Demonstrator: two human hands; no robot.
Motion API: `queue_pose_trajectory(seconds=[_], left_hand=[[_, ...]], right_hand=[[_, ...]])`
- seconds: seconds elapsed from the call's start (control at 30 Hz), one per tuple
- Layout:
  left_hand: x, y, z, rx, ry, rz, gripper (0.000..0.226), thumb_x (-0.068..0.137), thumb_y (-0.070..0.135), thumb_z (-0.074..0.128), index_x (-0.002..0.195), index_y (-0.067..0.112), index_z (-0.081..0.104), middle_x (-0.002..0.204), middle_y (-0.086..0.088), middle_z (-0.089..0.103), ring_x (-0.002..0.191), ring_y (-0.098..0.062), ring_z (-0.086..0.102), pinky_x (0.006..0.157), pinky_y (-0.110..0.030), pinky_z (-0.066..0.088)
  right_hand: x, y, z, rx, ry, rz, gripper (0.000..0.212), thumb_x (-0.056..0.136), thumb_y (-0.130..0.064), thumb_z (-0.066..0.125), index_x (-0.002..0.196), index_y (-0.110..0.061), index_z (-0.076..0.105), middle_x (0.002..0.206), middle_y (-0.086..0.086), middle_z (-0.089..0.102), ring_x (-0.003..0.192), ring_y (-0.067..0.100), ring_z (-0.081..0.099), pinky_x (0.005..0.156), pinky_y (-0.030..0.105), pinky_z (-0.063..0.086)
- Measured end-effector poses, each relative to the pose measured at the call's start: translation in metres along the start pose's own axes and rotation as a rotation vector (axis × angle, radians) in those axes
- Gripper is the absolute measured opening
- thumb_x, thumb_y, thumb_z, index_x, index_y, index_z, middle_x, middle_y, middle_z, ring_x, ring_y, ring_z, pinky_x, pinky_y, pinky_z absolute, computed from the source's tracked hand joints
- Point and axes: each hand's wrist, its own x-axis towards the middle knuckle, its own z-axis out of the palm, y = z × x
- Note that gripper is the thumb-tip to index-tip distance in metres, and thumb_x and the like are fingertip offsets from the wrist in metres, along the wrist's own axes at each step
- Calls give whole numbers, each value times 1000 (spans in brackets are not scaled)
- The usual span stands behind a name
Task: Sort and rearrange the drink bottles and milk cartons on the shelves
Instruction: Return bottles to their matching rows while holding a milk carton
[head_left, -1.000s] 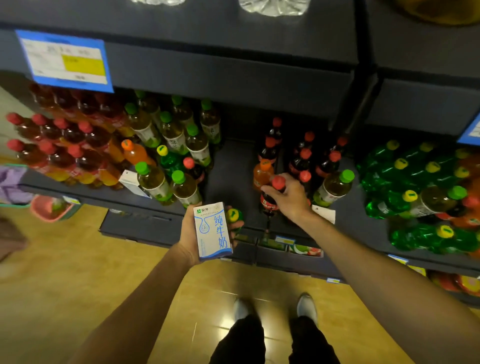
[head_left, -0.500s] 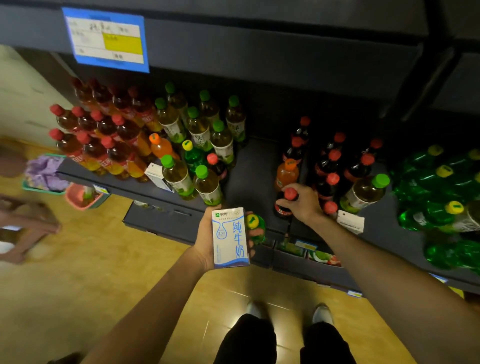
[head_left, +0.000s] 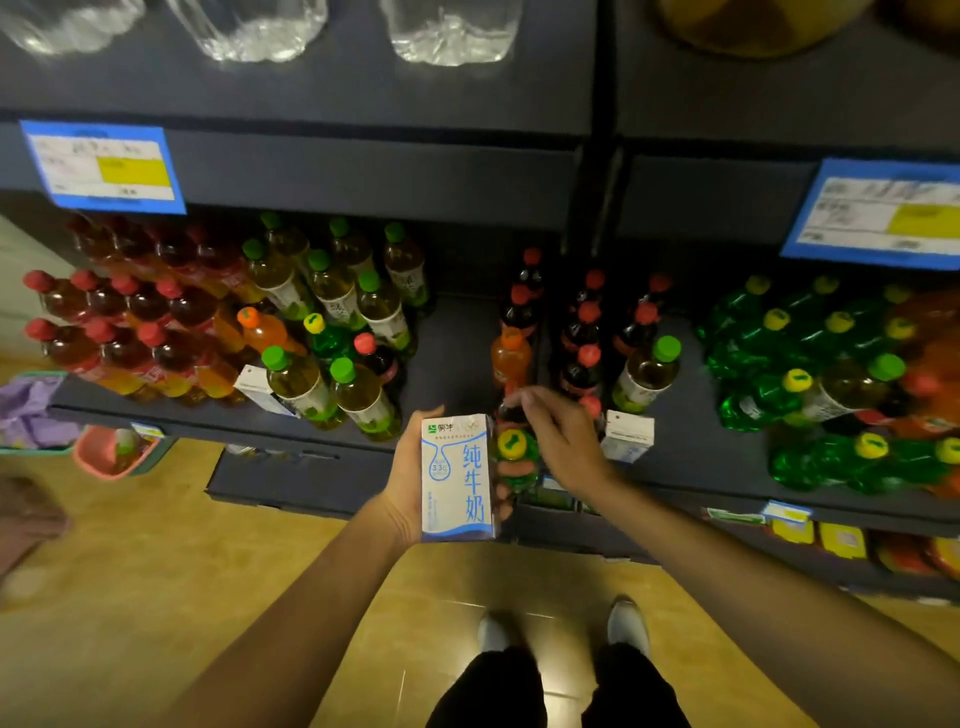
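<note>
Holding a white-and-blue milk carton (head_left: 457, 475) upright in the left hand (head_left: 415, 480), thumb along the left edge, fingertips curling round the right side. Also clamping a green bottle with a yellow cap (head_left: 513, 457) against the carton's right face with the same fingers; only the cap and a sliver of green body showing, the rest hidden behind the carton. Both hanging in front of the near edge of the dark shelf (head_left: 457, 358), at the bare gap in its middle.

Reaching in with the right hand (head_left: 558, 436) just right of the carton, fingers bent and spread over a dark bottle (head_left: 511, 413) at the shelf edge. Blurring badly here; contact not readable, so grip on that bottle cannot be told. Bottle cap hidden under the fingers.

Standing just beyond the hand: an orange bottle (head_left: 511, 358). Sitting to the right of the hand: a second carton (head_left: 626, 436), partly covered by the wrist. Lying at the left group's near edge: a third carton (head_left: 257, 389), half hidden behind green-capped tea bottles (head_left: 298, 382).

Cutting off at the top: clear bottles (head_left: 449, 31), bases only.
</note>
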Motion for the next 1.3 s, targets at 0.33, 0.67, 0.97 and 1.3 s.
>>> queue_pose_trajectory(seconds=[0.33,0.67,0.97,1.3], left_hand=[[0,-31,57,75,-168,-11,52,76,63,47,59,15,61,65,-8,56,55,-25,52,66,-32,37],[38,-65,68,59,-149,19,52,87,62,45,78,14,61,82,-10,51,63,-27,55,62,-36,51],[49,-103,123,184,-184,30,63,86,53,35,69,8,75,68,-13,66,52,-24,61,57,-28,52],[71,-179,199,-21,-103,62,61,85,55,40,87,5,74,78,-15,65,65,-28,63,65,-35,49]], right_hand=[[-49,26,-48,519,43,581,49,77,-75,52,79,-29,67,70,-9,65,77,24,60,82,45,46],[-87,37,-125,878,228,821,73,92,-64,33,85,-2,71,76,20,67,69,34,65,70,40,53],[-105,41,-217,1064,259,855,82,80,-82,42,94,-5,65,83,19,62,68,32,64,64,40,55],[-122,63,-324,912,-57,1024,97,68,-90,43,91,0,71,94,25,70,78,37,68,76,49,55]])
